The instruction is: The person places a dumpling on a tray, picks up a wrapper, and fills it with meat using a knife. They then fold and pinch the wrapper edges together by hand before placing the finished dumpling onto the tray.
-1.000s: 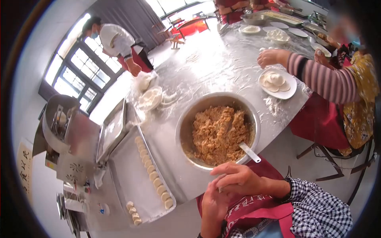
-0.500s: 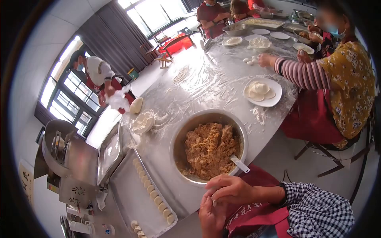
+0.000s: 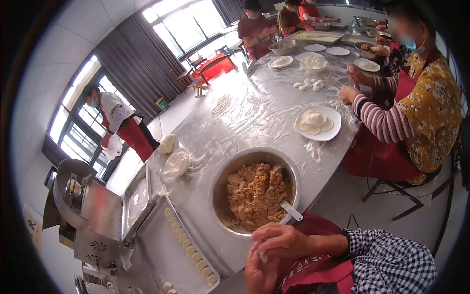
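Note:
My right hand and my left hand are pressed together at the bottom centre, fingers bent around a small whitish piece that looks like dough, mostly hidden between them. Just above them stands a steel bowl of brown minced filling, with a white-handled utensil leaning on its right rim. Left of the bowl, a metal tray holds a row of pale dumplings along its right side.
A plate of dough wrappers lies right of centre. Flour bowl and dough lump sit at the left edge. A person in a yellow flowered top sits at the right; others sit at the far end. Another person stands at the left.
The view has shifted slightly. The seated person at the right has drawn their hand back from the dough pieces, and both hands are now together. The person at the left has turned and lowered a white cloth or bag.

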The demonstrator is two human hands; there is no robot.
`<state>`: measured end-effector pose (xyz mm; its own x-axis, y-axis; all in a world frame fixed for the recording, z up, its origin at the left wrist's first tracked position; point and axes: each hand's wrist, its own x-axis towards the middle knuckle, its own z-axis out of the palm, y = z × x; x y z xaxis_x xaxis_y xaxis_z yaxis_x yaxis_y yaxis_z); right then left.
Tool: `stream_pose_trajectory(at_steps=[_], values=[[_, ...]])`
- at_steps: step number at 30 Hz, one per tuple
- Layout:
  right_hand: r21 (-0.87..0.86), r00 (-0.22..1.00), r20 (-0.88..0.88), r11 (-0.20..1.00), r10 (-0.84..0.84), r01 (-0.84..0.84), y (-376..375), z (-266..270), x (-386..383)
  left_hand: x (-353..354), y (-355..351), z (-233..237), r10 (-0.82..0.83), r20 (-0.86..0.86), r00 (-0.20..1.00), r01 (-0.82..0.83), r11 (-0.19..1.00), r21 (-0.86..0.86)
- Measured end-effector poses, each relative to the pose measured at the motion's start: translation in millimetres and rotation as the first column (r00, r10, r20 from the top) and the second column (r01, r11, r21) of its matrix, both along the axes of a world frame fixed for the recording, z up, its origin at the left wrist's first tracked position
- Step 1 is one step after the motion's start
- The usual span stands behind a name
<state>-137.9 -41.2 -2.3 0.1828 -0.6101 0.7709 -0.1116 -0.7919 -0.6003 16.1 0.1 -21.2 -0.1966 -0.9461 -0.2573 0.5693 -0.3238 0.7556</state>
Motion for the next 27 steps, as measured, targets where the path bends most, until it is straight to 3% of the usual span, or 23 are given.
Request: stream_pose_trajectory(at_steps=[1,2,3,4,7,8,10,13,16,18,20,21,23,27], values=[[0.020,1.000,0.016,1.000,0.013,-0.013,1.5,3.8,0.5,0.5,-0.3,-0.5,-0.005,0.153,0.988,0.021,0.995,-0.102],[0.042,0.999,0.029,0.999,0.027,-0.028,2.2,6.5,0.5,0.2,0.1,0.0,-0.003,0.151,0.989,0.018,0.995,-0.096],[0.049,0.999,0.027,0.998,0.030,-0.032,0.2,6.2,0.2,-4.7,-2.9,10.3,-0.037,-0.184,0.982,0.037,0.999,-0.002],[0.006,0.999,0.016,0.999,0.041,-0.041,-2.8,4.4,-0.4,-9.0,-6.3,18.4,-0.030,-0.500,0.866,0.083,0.993,0.084],[0.000,0.998,0.003,0.998,0.060,-0.060,-5.9,7.1,-2.3,-7.2,-8.9,23.9,-0.027,-0.379,0.925,0.069,0.993,0.098],[0.006,0.998,0.000,0.998,0.062,-0.062,-7.1,8.1,-1.4,-5.5,-9.0,27.6,0.012,-0.375,0.927,0.043,0.990,0.137],[0.135,0.993,0.086,0.987,0.079,-0.090,-2.9,19.5,0.4,-7.3,-12.3,34.9,-0.102,-0.466,0.879,0.129,0.991,0.026],[-0.019,0.994,0.040,0.994,0.106,-0.106,-11.3,22.2,-0.1,-19.3,-7.4,54.2,-0.005,-0.445,0.895,0.048,0.995,0.084],[-0.014,0.992,0.049,0.993,0.116,-0.115,-17.1,18.8,0.8,-20.8,-9.8,50.5,-0.013,-0.511,0.860,0.046,0.998,0.051],[0.001,0.992,0.031,0.992,0.124,-0.124,-17.1,17.1,2.6,-22.3,-10.8,53.1,0.028,-0.470,0.882,0.009,0.997,0.075],[0.099,0.995,0.096,0.994,0.028,-0.038,-13.8,25.0,6.7,-21.7,-12.3,55.9,0.011,-0.423,0.906,0.041,0.993,0.115],[0.059,0.998,0.055,0.998,0.010,-0.013,-15.8,25.0,5.6,-20.6,-12.3,51.8,0.018,-0.423,0.906,0.038,0.991,0.124],[-0.003,0.999,-0.001,0.999,0.037,-0.037,-21.2,21.2,2.3,-17.7,-11.7,41.6,0.036,-0.584,0.811,0.030,0.994,0.104],[-0.088,0.990,-0.139,0.995,0.032,-0.044,-26.0,17.1,-0.2,-21.0,-14.8,44.3,0.079,-0.539,0.838,0.007,0.988,0.155]])
